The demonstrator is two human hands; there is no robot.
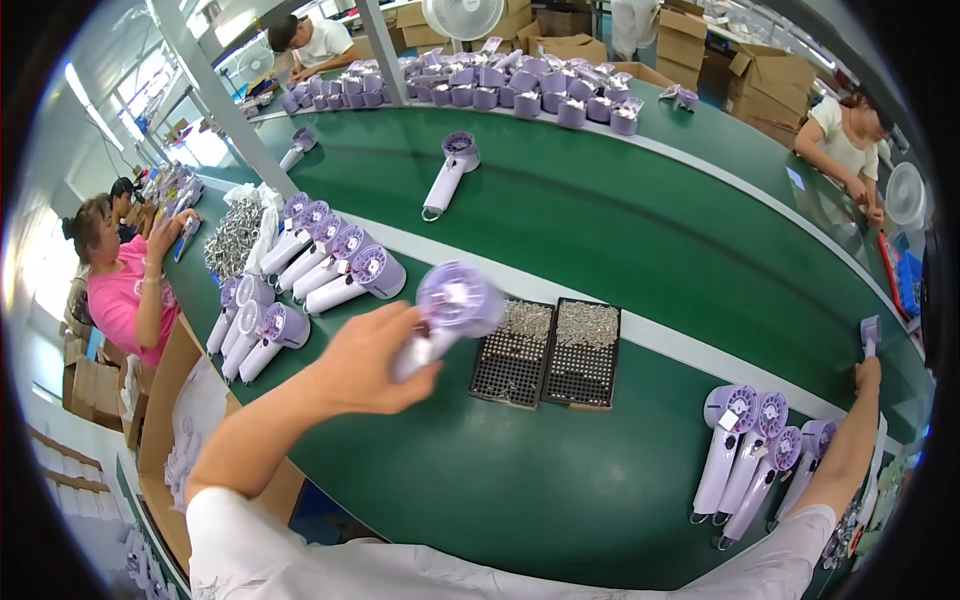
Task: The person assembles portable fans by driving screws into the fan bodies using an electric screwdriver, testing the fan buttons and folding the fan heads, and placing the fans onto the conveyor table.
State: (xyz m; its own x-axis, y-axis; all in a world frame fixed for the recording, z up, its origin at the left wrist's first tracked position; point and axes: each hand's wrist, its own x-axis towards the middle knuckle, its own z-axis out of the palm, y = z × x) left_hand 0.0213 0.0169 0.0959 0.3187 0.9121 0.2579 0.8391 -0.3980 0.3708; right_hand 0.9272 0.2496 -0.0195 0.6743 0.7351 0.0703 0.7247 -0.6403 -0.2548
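My left hand [368,362] grips the white handle of a purple handheld fan [452,305] and holds it, blurred, above the green belt [600,210], left of two black trays of small metal parts [548,352]. My right hand [867,373] reaches far to the right edge and touches a small purple piece [870,333]; whether it grips it I cannot tell. Below that arm lie several finished purple fans [752,440] in a row.
Two rows of purple fans [310,270] lie to the left beside a heap of metal parts [232,235]. One fan [448,172] lies alone farther up the belt. Many fan heads [520,85] crowd the far side. People work at the left, back and right; cardboard boxes behind.
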